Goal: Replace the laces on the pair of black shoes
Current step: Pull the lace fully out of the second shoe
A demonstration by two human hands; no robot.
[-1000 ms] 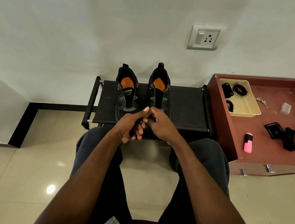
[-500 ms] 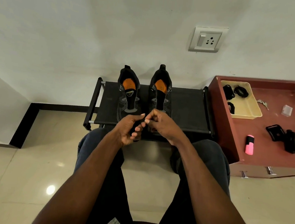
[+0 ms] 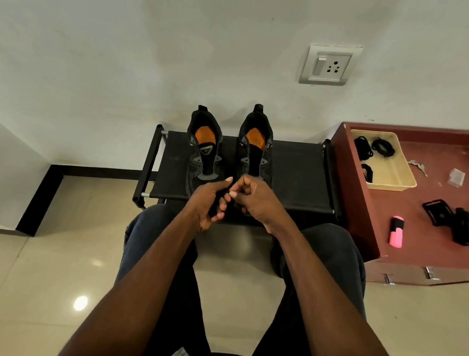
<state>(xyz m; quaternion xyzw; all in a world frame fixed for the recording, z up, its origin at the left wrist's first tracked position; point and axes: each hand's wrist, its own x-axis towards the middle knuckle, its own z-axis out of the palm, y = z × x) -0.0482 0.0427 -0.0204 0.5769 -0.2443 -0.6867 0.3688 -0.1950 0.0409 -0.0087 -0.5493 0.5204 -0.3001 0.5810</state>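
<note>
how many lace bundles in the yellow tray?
3. Two black lace bundles lie at the tray's far end, one left and one right; a third lies nearer along the left wall. Others may be hidden.

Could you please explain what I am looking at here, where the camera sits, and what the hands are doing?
The camera is worn on a seated person's head, looking down over their arms and knees. The left hand and right hand meet with curled fingers in front of two black shoes on a low black rack. They seem to pinch something dark, perhaps a lace; I cannot tell. Beside it, a red tabletop carries a tray with black laces.
</note>
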